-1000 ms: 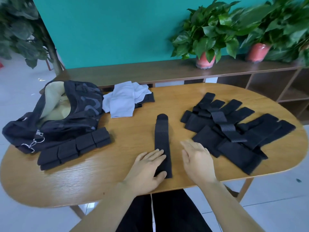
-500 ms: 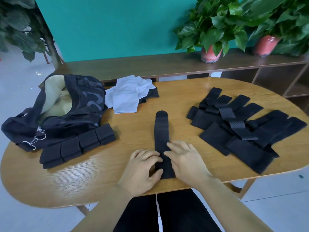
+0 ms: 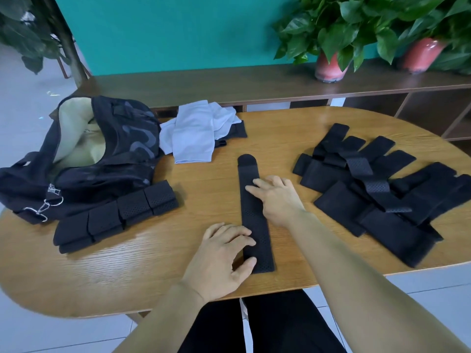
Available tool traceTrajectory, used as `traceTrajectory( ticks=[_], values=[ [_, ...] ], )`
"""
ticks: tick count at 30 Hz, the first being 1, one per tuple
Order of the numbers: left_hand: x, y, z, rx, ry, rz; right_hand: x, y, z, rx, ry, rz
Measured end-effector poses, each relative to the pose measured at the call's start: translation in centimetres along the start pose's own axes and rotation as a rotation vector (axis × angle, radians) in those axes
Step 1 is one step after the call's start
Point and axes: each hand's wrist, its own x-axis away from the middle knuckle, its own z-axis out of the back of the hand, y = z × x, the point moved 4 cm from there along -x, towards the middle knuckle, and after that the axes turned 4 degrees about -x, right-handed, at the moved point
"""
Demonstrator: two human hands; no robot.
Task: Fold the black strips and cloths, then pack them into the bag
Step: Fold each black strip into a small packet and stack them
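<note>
A long black strip [image 3: 254, 212] lies flat on the wooden bench [image 3: 204, 179], running straight away from the person, its rounded end farthest off and its square end close to the near edge.

The left hand [image 3: 224, 256] lies palm down at the strip's near end. Its fingers are spread and nearly straight, their tips resting on the strip's left edge, and the thumb reaches forward to touch the strip near its lower corner (nothing is curled round the fabric). The forearm comes up from the lower left, with the wrist just inside the bench's edge.

The right hand [image 3: 276, 198] is stretched farther out, palm down beside the strip's middle. Its fingers are straight and fanned toward the left, lying across the strip and pressing it flat; it grips nothing. The right forearm runs in a long diagonal from the lower right corner, passing over the bench edge.

To the right, well apart from the hands, a loose pile of strips [image 3: 377, 189] overlaps in a fan. To the left sits a row of folded strips [image 3: 114, 217], lying against the open black bag [image 3: 84, 159], whose pale lining shows. Behind the strip, a white cloth [image 3: 196, 133] lies crumpled over a black cloth [image 3: 238, 129]. Past the bench, a low shelf [image 3: 254, 82] carries two potted plants [image 3: 331, 39].
</note>
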Motion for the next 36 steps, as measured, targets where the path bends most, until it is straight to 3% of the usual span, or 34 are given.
traceTrajectory(
  ticks=[7,14,18,22,28,36],
  values=[
    [0.0,0.2,0.3,0.003,0.002,-0.008,0.3,0.0,0.4,-0.119,-0.030,-0.056],
    [1.1,0.5,1.4,0.093,0.019,-0.003,7.2,0.1,2.2,-0.484,0.302,-0.015],
    [1.3,1.1,1.5,0.087,-0.077,0.034,11.1,-0.8,0.5,-0.623,0.215,0.005],
    [0.5,0.8,1.3,0.096,-0.035,0.164,12.3,-1.4,-0.6,-0.664,0.131,-0.018],
    [-1.4,0.2,1.0,0.121,0.077,0.389,10.8,-1.5,-0.6,-0.762,0.341,-0.205],
    [-3.4,-0.7,0.6,0.207,-0.038,0.601,9.4,-2.3,-0.7,-0.715,0.463,-0.367]
  ],
)
